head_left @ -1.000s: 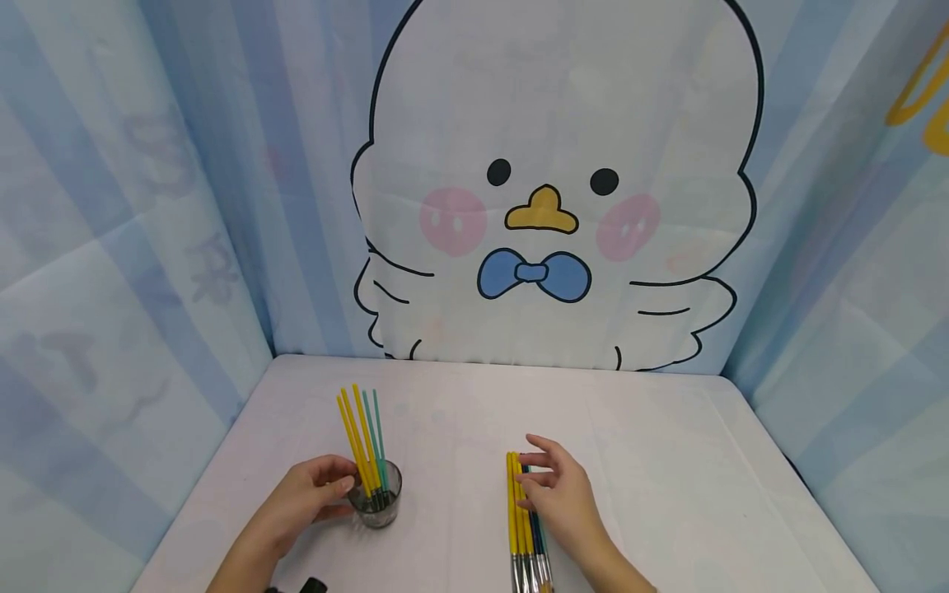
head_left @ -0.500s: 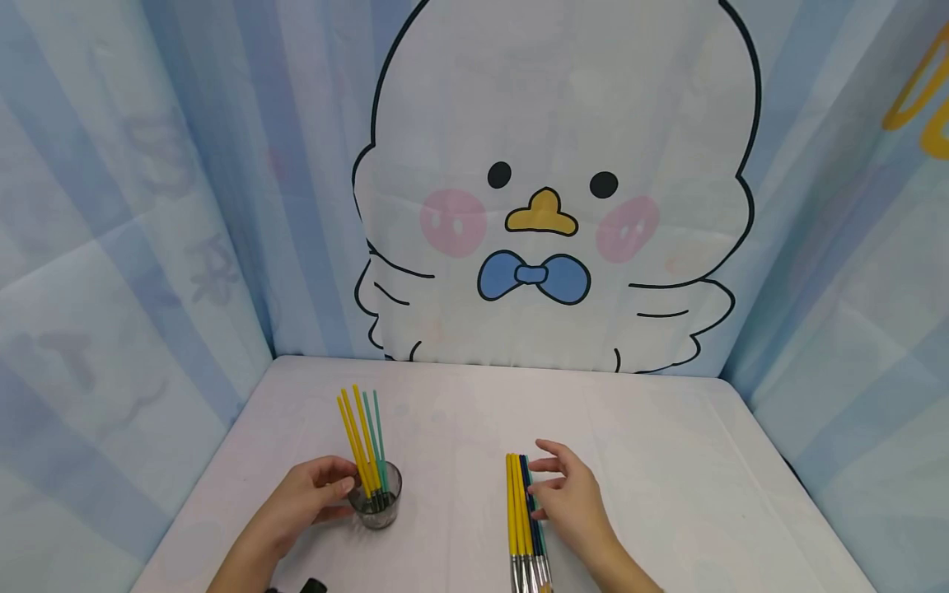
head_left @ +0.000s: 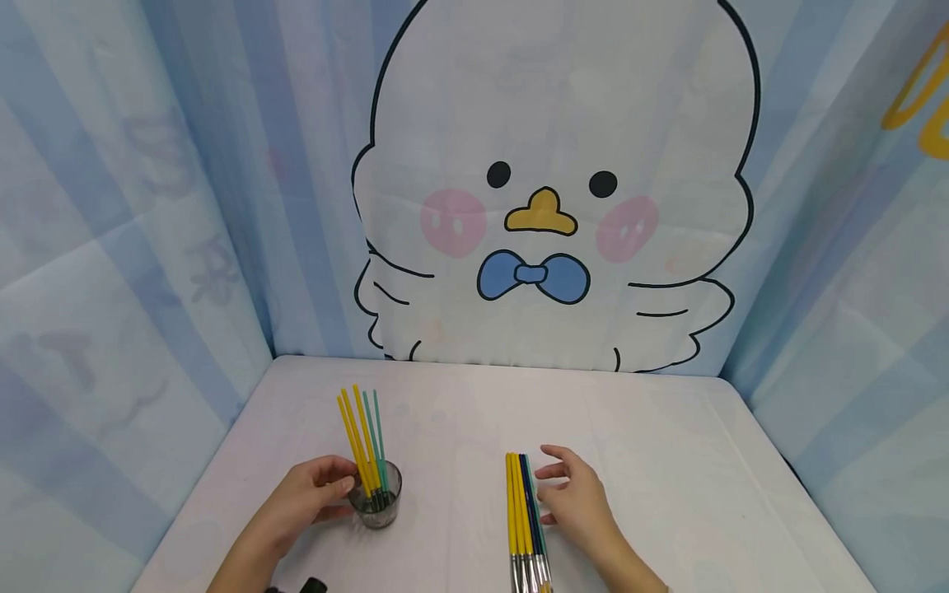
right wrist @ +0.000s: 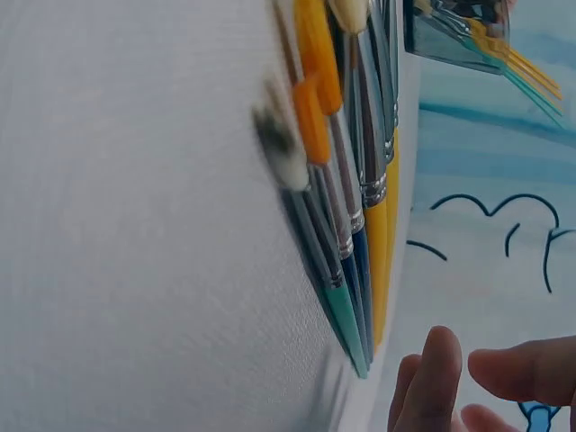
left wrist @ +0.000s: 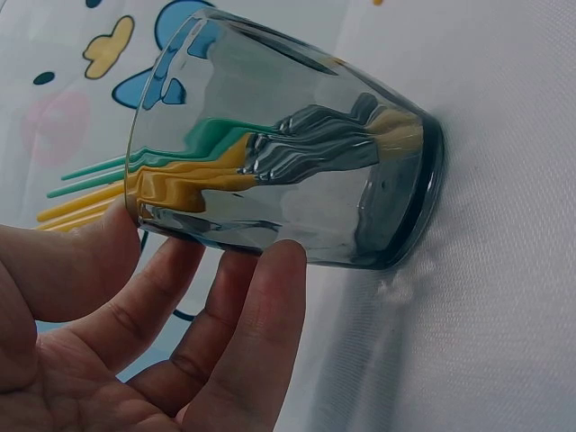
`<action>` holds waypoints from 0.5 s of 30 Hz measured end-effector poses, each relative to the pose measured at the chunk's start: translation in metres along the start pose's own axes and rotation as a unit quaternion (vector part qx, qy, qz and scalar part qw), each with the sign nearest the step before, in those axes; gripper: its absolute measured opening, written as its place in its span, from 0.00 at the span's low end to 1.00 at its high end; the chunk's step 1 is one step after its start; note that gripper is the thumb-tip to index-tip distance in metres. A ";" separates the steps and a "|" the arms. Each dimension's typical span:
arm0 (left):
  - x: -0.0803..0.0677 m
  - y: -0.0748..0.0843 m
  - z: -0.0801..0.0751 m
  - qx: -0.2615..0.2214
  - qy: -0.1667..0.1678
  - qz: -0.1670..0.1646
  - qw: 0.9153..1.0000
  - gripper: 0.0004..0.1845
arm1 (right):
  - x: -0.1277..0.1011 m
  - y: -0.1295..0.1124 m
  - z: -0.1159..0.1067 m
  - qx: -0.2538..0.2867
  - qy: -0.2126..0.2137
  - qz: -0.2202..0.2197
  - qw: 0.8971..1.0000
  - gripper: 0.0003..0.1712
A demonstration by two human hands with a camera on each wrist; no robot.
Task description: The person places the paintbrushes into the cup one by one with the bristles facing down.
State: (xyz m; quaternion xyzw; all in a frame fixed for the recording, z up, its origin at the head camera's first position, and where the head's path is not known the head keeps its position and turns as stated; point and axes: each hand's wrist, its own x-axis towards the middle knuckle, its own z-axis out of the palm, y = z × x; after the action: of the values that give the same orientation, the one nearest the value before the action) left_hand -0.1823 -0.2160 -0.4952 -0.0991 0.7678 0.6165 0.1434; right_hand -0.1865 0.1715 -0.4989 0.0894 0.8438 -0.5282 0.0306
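Observation:
My left hand [head_left: 315, 490] rests its fingertips against the side of a smoky clear glass [left wrist: 342, 220], with the thumb up at the rim. Standing in the glass, bristles down, are several paintbrushes [head_left: 356, 436] with yellow and teal handles. A row of more paintbrushes [head_left: 521, 502] lies on the table with yellow, navy and teal handles, their metal ferrules toward me. Just right of this row is my right hand [head_left: 582, 498], fingers spread loosely and holding nothing. The right wrist view shows its fingertips [right wrist: 441, 346] apart from each other, beyond the handle ends.
A white-covered table [head_left: 445, 403] carries everything. Behind it hangs a cloth backdrop [head_left: 549, 329] with a cartoon bird, and striped cloth walls [head_left: 111, 288] close in both sides. A small black object [head_left: 314, 585] shows at the bottom edge near the left forearm.
My right hand has drawn off the row of paintbrushes toward the right, uncovering the navy and teal handles. The left hand and the glass have stayed in place.

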 end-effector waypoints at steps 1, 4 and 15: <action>0.000 0.000 0.000 0.000 0.000 0.000 1.000 0.13 | 0.000 0.000 -0.001 -0.005 0.001 0.003 1.000 0.38; 0.000 0.000 0.000 -0.002 -0.001 0.000 1.000 0.13 | 0.002 0.001 -0.005 -0.014 0.003 0.011 1.000 0.38; 0.000 -0.001 0.001 -0.001 0.002 0.002 1.000 0.13 | 0.007 0.009 -0.007 -0.032 -0.008 0.034 0.999 0.38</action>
State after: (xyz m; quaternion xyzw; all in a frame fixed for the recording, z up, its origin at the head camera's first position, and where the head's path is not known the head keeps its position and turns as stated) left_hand -0.1822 -0.2155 -0.4962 -0.0985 0.7677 0.6174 0.1407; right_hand -0.1914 0.1825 -0.5050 0.1125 0.8563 -0.5007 0.0579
